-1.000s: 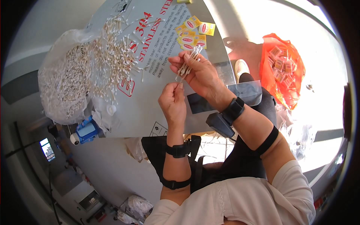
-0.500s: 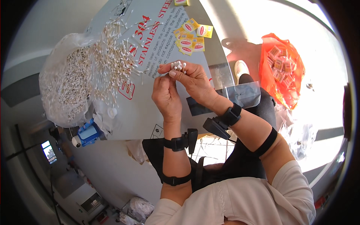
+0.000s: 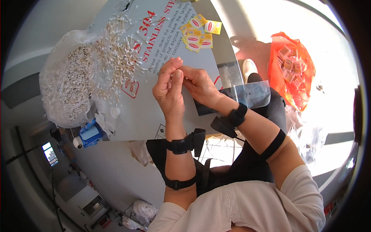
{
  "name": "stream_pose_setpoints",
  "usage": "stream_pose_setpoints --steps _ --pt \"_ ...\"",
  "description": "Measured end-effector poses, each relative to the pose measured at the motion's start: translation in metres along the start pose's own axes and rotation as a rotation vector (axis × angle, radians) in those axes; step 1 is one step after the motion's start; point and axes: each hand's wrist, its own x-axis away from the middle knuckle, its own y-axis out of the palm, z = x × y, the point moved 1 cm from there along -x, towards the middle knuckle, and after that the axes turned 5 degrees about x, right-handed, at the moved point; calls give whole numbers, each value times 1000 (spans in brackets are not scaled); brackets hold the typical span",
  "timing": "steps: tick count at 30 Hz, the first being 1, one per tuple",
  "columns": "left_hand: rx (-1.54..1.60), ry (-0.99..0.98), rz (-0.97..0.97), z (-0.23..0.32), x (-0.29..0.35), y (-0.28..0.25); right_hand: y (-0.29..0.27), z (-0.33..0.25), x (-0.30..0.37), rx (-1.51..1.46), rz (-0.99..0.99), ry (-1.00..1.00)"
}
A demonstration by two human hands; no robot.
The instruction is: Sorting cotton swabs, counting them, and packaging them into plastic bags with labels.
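My left hand [image 3: 169,91] is raised over the table, its fingers curled and its thumb upright. Against it, fingertips meeting, is my right hand [image 3: 202,86], closed. The small bundle of white-tipped cotton swabs seen in the right hand a moment ago is hidden behind the fingers. To the left of the hands lies a loose heap of cotton swabs [image 3: 118,58] with thin pale sticks. It spills beside a clear plastic bag [image 3: 50,77] packed with many more swabs. Several small yellow-and-white packets [image 3: 195,36] with red ovals lie beyond my hands, overlapping one another.
The grey table [image 3: 135,120] has printed film on it. A clear plastic pouch [image 3: 257,94] sits at its right edge by my leg. An orange bag [image 3: 274,73] of small packs [image 3: 288,63] stands on the floor at right. A blue-and-white bottle [image 3: 89,135] is at the left edge.
My left hand has turned and risen, its thumb now in front of the right fingertips. The swab tips, visible before, are covered. The view has shifted slightly.
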Motion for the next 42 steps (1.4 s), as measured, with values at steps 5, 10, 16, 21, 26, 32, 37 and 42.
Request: stream_pose_setpoints --steps 5,10,16,21,26,32,37,42 --pt "17 3 -1 -17 6 -2 1 8 2 14 -5 -48" --pt "44 -88 83 -16 4 -7 0 4 0 25 0 49" --pt "255 -79 73 -17 6 -9 -1 9 -1 -30 -26 84" --pt "137 -181 9 -17 5 -5 1 8 -1 21 13 5" --pt "144 -112 212 -12 5 -21 -2 11 -9 -195 -69 169" --pt "-746 -71 342 -39 -25 -130 -1 5 -15 -555 42 389" --pt "-729 -307 539 -38 -77 -143 -2 7 -35 -869 156 695" --pt "-1266 -483 394 -37 -89 -104 1 18 -34 -864 110 676"
